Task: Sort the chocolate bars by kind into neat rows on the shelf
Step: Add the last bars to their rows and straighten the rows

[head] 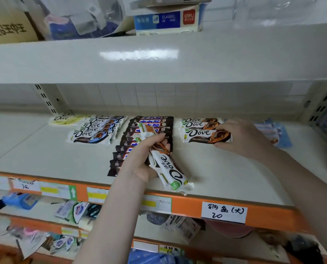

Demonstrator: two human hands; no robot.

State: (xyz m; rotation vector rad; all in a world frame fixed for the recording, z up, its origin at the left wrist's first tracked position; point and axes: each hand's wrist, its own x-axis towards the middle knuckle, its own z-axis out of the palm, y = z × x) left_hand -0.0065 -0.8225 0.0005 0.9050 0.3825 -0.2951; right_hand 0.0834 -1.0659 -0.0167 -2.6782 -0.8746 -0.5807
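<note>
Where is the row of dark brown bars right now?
In the head view the dark brown bars run front to back mid-shelf, between the blue Dove bars on their left and the orange Dove bars on their right.

Small retail shop. Metal gondola shelving, cream shelf (225,168) with orange front rail (187,205) carrying price tags and a handwritten label (223,212) reading "20". Rows of Dove bars (94,133) and dark-wrapped bars (151,121) laid out on the shelf. Lower shelves hold mixed packaged goods (77,210); stock boxes (168,20) on top shelf.
</note>
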